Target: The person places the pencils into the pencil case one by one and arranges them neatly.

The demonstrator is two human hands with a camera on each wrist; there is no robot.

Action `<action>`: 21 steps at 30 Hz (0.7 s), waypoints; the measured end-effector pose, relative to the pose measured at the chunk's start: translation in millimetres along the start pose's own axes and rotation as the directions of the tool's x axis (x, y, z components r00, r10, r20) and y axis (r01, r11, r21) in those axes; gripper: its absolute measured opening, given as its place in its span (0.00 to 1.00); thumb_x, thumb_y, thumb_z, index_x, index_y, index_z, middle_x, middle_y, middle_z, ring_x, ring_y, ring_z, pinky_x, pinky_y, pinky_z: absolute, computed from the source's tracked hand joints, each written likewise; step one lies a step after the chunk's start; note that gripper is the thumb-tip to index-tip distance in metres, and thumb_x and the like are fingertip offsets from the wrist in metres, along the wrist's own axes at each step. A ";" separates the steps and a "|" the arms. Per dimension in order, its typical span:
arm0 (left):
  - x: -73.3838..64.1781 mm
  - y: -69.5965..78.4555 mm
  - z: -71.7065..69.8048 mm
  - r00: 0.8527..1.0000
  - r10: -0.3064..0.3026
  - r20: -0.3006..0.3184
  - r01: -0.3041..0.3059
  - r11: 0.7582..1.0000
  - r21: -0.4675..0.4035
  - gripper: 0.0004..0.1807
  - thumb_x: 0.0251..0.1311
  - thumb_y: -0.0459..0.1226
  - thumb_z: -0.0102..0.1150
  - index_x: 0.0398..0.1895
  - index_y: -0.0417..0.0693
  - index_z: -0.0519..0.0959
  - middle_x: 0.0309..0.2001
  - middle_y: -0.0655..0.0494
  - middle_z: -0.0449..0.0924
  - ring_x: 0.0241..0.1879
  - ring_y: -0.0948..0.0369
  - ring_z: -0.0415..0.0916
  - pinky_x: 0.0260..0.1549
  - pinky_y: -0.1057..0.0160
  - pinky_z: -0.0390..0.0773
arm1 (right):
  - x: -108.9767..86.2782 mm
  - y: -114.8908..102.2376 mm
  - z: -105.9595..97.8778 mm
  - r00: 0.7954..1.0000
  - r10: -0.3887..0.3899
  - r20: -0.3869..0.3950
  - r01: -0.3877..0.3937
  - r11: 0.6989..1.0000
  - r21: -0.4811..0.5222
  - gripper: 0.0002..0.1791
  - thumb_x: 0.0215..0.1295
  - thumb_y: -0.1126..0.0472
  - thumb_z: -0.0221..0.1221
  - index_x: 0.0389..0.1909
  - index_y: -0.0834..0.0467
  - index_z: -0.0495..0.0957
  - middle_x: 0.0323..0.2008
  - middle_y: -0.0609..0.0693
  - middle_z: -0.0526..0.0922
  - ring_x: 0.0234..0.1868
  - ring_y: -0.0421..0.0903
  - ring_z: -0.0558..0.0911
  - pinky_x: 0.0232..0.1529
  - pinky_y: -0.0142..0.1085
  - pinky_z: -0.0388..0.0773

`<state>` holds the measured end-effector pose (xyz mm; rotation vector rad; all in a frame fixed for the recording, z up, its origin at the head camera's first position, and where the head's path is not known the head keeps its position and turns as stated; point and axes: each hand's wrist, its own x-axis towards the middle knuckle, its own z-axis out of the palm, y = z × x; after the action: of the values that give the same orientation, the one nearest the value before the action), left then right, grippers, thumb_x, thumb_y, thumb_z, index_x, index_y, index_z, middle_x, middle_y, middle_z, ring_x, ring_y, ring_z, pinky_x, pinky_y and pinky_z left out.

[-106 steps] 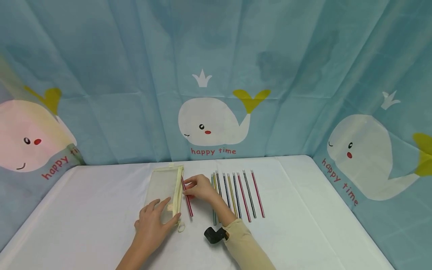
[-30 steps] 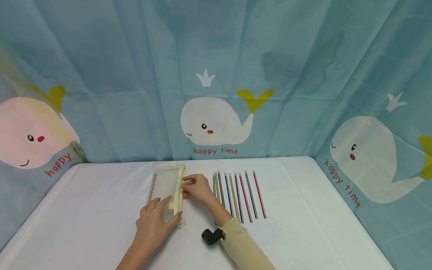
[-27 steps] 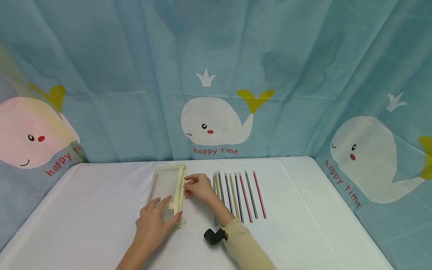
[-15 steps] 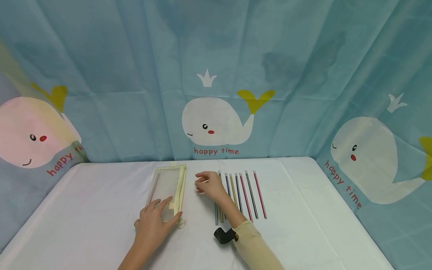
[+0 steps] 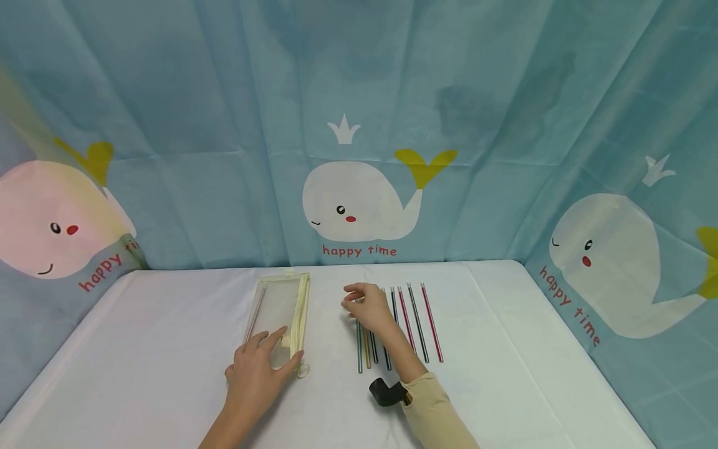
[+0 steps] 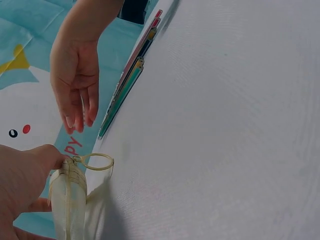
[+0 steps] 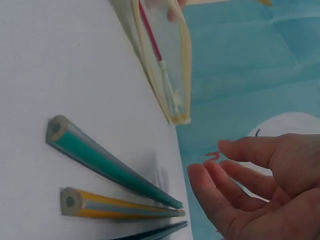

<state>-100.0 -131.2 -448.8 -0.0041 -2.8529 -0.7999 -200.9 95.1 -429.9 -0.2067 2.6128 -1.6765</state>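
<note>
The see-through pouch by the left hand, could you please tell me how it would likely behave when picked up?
The pouch would probably flex, since its sheer walls look thin. It should feel light, as I can make out only one red pencil inside. That pencil might slide about, because there is visible room beside it.

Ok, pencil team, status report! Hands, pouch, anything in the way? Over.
Left hand resting on mesh zipper pouch. Right hand empty, near loose pencils. Red pencil inside pouch. Right forearm partly hides some pencils in head view.
</note>
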 end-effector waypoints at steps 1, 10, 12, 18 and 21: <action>-0.2 -0.1 0.2 1.000 0.001 -0.001 -0.001 1.000 0.001 0.33 0.62 0.54 0.73 0.67 0.50 0.82 0.65 0.33 0.77 0.61 0.24 0.73 0.40 0.22 0.74 | -0.4 0.4 -1.0 1.000 0.000 -0.001 0.000 1.000 0.000 0.19 0.69 0.71 0.66 0.59 0.72 0.81 0.43 0.62 0.87 0.37 0.58 0.89 0.36 0.38 0.88; 0.1 -0.8 -2.6 1.000 0.001 0.004 -0.001 1.000 0.004 0.33 0.62 0.54 0.73 0.67 0.50 0.81 0.64 0.32 0.77 0.60 0.24 0.74 0.40 0.23 0.75 | -1.9 4.1 -6.1 0.999 -0.030 -0.024 0.029 0.998 -0.059 0.20 0.67 0.70 0.68 0.59 0.71 0.81 0.43 0.62 0.87 0.39 0.52 0.86 0.36 0.36 0.87; -0.2 -1.4 -3.2 1.000 0.000 0.006 0.000 1.000 0.002 0.33 0.62 0.54 0.73 0.67 0.50 0.81 0.65 0.32 0.77 0.60 0.24 0.74 0.40 0.23 0.75 | -2.3 4.0 -6.2 0.999 -0.032 -0.034 0.030 0.997 -0.068 0.21 0.66 0.70 0.68 0.58 0.71 0.81 0.43 0.62 0.87 0.41 0.52 0.85 0.37 0.37 0.87; -0.8 -2.4 -2.9 1.000 0.000 0.008 0.000 1.000 -0.007 0.34 0.62 0.54 0.73 0.68 0.50 0.81 0.65 0.33 0.77 0.61 0.24 0.73 0.41 0.22 0.74 | -3.0 5.4 -5.1 0.999 -0.011 -0.047 0.005 0.992 -0.124 0.21 0.65 0.68 0.69 0.58 0.71 0.82 0.46 0.62 0.87 0.48 0.58 0.84 0.47 0.47 0.84; -0.8 -1.6 -2.5 1.000 0.000 0.013 0.000 1.000 -0.013 0.34 0.62 0.54 0.73 0.68 0.50 0.81 0.65 0.33 0.77 0.61 0.25 0.73 0.41 0.22 0.74 | -3.6 6.6 -5.4 0.999 0.006 -0.045 -0.012 0.989 -0.144 0.22 0.65 0.68 0.70 0.58 0.70 0.82 0.47 0.63 0.87 0.51 0.60 0.84 0.50 0.51 0.83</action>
<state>-98.9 -133.8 -447.7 -0.0110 -2.8598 -0.8221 -198.6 103.2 -433.8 -0.1625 2.7658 -1.5067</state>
